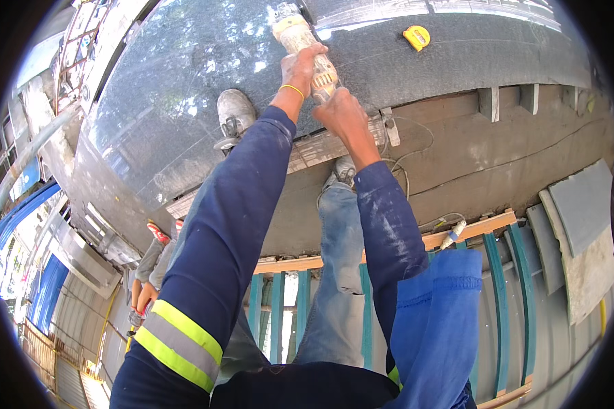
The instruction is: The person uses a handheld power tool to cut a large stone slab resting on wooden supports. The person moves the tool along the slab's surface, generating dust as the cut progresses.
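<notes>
Both my hands are wrapped round a dusty, pale yellow angle grinder [295, 34] at the top of the head view. My left hand [300, 71], with a yellow band at the wrist, closes round its middle. Just behind it, my right hand [344, 117] grips the rear end. The grinder's front lies over a dark grey polished stone surface [361, 75]; I cannot tell whether its disc touches the stone. To the right of the grinder, a yellow tape measure [416, 37] rests on the same surface.
My left shoe [236, 112] is on the stone, my right shoe [343, 170] lower. A cable [406, 170] loops beside it. Teal railing bars [503, 307] stand behind me. Grey slabs [580, 211] lean at right. Another person's legs [158, 262] show at lower left.
</notes>
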The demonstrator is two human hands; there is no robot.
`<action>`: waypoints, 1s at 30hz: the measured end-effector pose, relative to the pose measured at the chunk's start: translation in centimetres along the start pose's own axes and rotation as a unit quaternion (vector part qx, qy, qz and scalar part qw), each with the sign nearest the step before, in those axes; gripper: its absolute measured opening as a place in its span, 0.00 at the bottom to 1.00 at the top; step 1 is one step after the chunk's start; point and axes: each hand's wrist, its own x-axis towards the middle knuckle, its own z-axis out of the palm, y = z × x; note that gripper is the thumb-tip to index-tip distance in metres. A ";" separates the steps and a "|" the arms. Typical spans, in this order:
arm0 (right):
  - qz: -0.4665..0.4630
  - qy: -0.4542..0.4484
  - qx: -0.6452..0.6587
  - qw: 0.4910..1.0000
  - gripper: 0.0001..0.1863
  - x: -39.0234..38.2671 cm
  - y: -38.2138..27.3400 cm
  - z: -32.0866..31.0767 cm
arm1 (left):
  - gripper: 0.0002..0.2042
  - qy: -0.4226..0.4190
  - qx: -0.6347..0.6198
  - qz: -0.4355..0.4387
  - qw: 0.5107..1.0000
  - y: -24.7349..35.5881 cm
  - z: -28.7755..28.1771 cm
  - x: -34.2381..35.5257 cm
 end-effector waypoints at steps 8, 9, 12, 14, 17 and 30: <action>0.059 0.003 -0.020 0.998 0.19 -5.0 3.1 -0.7 | 0.16 -0.036 -0.046 -0.103 0.993 -4.3 1.4 -4.0; 0.053 0.013 -0.019 0.998 0.19 -5.0 2.9 -0.9 | 0.16 -0.042 -0.048 -0.096 0.993 -4.0 1.6 -3.9; 0.039 0.032 -0.017 0.999 0.18 -5.1 2.3 -1.0 | 0.17 -0.039 -0.043 -0.068 0.996 -3.7 1.1 -3.7; 0.032 0.033 -0.018 0.999 0.17 -5.2 2.2 -0.4 | 0.17 -0.040 -0.047 -0.068 0.996 -4.4 0.2 -2.8; 0.025 0.035 -0.017 0.999 0.17 -4.0 2.5 -0.5 | 0.17 -0.033 -0.035 -0.055 0.997 -2.8 1.1 -3.3; 0.011 0.032 -0.002 0.999 0.19 -4.2 2.1 -0.2 | 0.17 -0.061 -0.037 -0.063 0.995 -3.6 0.1 -2.4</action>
